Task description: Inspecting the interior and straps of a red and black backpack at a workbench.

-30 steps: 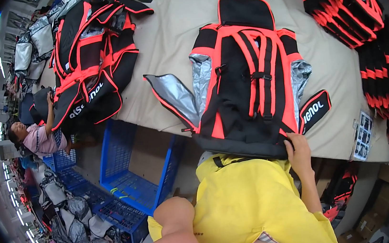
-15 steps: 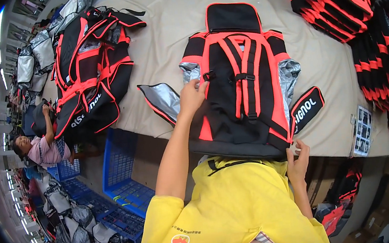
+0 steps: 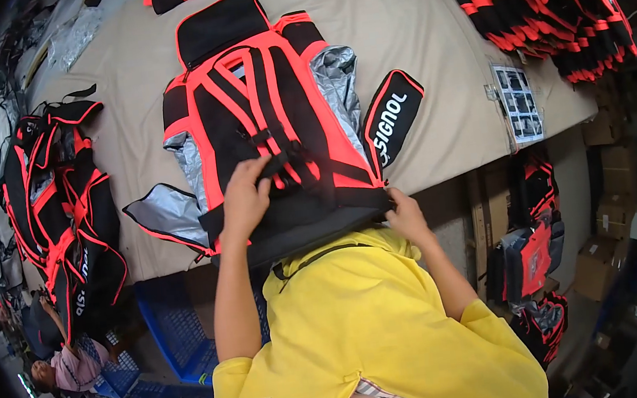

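A black and red-orange backpack [image 3: 204, 125] lies back panel up, its flap pointing away and its bottom edge against my body. Silver lining shows at both side pockets. My left hand [image 3: 244, 203] is closed at the lower shoulder straps, its fingertips on a black strap with a buckle [image 3: 291, 155]; the exact grip is partly hidden. At the lower right corner of the bag, my right hand [image 3: 407, 216] pinches the edge. A side flap with white lettering [image 3: 397, 115] spreads out to the right, and a silver-lined flap [image 3: 167, 212] to the left.
Another such bag [image 3: 60, 205] lies at the table's left. Stacked black-and-orange bags [image 3: 540, 8] fill the far right. A picture sheet [image 3: 520, 104] hangs at the table edge [image 3: 457, 175]. Blue crates [image 3: 167, 318] stand below left, near a seated person [image 3: 78, 368]. Boxes [image 3: 597, 265] are at right.
The view has swung right, so everything sits farther left. My left hand has moved from the bag's left side inward to the shoulder straps. My right hand has closed on the lower corner.
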`<state>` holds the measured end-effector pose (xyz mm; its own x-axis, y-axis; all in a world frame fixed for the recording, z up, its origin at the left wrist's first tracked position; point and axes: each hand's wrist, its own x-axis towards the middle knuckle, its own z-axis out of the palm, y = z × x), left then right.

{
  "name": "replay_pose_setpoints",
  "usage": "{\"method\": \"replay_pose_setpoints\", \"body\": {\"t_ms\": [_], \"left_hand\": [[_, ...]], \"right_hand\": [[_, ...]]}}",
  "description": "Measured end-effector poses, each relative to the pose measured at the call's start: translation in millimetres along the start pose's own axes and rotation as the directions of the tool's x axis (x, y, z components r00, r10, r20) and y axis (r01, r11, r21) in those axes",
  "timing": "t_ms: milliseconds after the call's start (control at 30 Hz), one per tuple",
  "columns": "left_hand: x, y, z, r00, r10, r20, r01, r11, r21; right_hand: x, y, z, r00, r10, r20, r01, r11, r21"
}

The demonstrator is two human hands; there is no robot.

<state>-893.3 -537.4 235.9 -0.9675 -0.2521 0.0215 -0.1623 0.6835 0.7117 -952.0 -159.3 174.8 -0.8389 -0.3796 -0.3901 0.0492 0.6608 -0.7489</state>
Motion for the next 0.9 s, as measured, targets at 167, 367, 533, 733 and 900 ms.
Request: {"method": "replay_pose_setpoints", "body": {"t_ms": [167,367,533,733,900], "left_hand": [[-19.4,29.3,20.4,0.970,0.078,-0.231,-0.007,0.956,0.292],[-20.8,102.8,18.9,0.937,0.202,-0.286,-0.114,0.948,0.297],[-12.7,174.5,6.6,0.906,0.403,-0.129,-0.410,0.912,-0.030],[-16.3,166.2,-22.5,0.912,0.264,-0.315,-0.338,0.918,-0.210],[-38.3,95.9,-46.2,0.846,-0.466,-0.260,-0.254,0.076,-0.964]], "right_hand": [[-8.5,23.1,-67.7,0.977,0.005,-0.213,0.035,0.983,0.182],[-11.5,-43.8,-145.8,0.852,-0.308,-0.423,0.153,0.920,-0.361],[-7.1,-159.0,-113.9,0.808,-0.491,-0.326,0.451,0.871,-0.194],[-15.6,-265.5,-99.4,0.680,-0.733,0.018,0.733,0.678,-0.057],[3.3,-243.2,-97.6,0.700,-0.711,-0.063,0.706,0.703,-0.087]]}}
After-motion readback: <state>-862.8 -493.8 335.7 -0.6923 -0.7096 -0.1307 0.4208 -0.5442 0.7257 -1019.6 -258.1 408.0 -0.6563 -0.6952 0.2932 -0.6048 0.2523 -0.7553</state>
